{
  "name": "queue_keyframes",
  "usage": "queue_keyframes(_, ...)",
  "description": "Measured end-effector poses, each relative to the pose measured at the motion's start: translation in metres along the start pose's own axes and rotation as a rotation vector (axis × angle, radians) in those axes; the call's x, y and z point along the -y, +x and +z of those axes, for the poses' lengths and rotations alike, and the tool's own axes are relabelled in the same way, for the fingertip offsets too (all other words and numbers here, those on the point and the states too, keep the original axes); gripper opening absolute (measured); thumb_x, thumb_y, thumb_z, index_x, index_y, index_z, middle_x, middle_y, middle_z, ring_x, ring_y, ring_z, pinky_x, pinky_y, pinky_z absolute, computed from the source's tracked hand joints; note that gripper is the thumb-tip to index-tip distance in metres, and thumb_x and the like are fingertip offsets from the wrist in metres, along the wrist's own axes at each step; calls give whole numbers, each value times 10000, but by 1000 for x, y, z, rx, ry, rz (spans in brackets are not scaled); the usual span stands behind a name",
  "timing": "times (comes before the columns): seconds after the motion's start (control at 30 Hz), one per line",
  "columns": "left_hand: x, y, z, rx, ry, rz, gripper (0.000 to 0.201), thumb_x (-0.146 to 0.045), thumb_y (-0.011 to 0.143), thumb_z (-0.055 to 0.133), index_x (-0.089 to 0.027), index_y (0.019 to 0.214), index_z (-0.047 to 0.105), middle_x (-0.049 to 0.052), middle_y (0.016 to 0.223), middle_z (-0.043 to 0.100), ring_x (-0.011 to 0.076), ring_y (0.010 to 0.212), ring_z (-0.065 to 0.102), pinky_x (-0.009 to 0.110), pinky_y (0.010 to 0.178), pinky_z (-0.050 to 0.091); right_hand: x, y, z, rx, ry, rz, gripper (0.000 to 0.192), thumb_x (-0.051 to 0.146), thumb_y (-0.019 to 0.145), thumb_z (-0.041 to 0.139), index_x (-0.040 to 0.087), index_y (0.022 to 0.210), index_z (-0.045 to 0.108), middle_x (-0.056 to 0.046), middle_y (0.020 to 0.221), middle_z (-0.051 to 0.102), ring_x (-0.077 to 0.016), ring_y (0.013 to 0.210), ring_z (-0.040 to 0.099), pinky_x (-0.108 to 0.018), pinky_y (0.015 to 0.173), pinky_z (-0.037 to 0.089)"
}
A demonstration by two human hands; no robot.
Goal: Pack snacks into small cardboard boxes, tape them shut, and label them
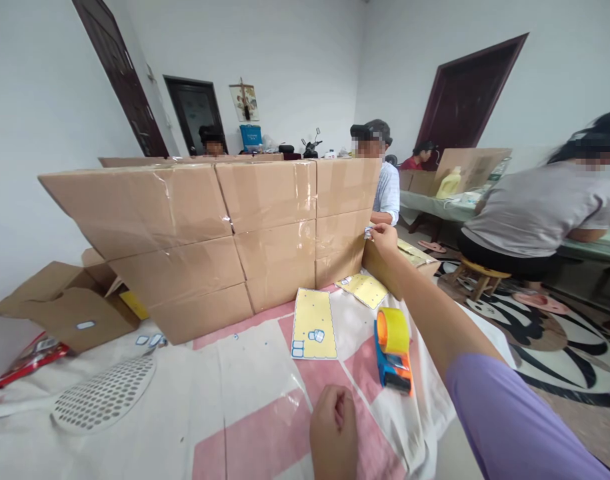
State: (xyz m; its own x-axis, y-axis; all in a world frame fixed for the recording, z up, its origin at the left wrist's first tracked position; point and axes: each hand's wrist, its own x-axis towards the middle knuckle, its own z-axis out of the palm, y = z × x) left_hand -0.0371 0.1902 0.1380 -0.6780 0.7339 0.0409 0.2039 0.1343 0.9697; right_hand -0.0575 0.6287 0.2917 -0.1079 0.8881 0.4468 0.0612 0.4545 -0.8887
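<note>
- My right hand (385, 238) is stretched far out on a purple-sleeved arm, at the right-hand edge of the stacked wall of brown taped cardboard cartons (225, 233).
- Its fingers are pinched shut on a small pale sticker or slip (369, 232); at this reach it is too small for me to say which.
- That slip sits right against the outer corner of the carton wall, level with the middle row.
- My left hand (333, 427) lies low in the view on the pink-and-white checked cloth (245, 400), curled into a loose fist with nothing visible inside it.
- Between my two hands lies a blue-and-orange tape dispenser carrying a yellowish tape roll (393, 350), on the cloth just beside my right forearm.
- A yellow, blue-edged label sheet with a few white stickers left on it (313, 324) lies flat near the foot of the cartons, left of the dispenser.
- A second yellow sheet (363, 289) lies further back, near the base of the right-hand cartons.
- A white perforated plastic oval (103, 395) rests on the cloth at the left.
- An open brown cardboard box (67, 310) sits at the far left beside the wall.
- Other people sit behind the cartons and at a table on the right, well apart from my hands.
</note>
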Motion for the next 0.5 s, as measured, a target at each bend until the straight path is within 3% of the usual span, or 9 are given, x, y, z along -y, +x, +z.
queue_keyframes(0.1, 2, 1, -3, 25, -10, 4, 258, -352, 928, 473, -194, 777, 611, 11, 706, 549, 160, 646, 492, 256, 610, 367, -5, -8, -8, 13, -9, 36, 163, 242, 742, 724, 170, 690, 588, 12, 593, 580, -112, 561, 528, -243, 564, 449)
queue_keyframes(0.3, 0, 0, -6, 28, -28, 13, 244, -325, 926, 473, -190, 766, 599, 19, 721, 563, 166, 667, 507, 257, 619, 384, -10, -22, -10, 183, 9, 110, 171, 226, 701, 758, 166, 706, 598, -24, 690, 656, -117, 544, 575, -230, 497, 426)
queue_keyframes(0.5, -10, -1, -7, 18, -36, 7, 236, -312, 919, 475, -189, 751, 586, 14, 706, 550, 162, 652, 502, 258, 614, 376, -6, -20, 0, 90, -39, 74, 97, 168, 810, 635, 198, 754, 562, -10, 712, 620, -117, 603, 528, -262, 611, 452)
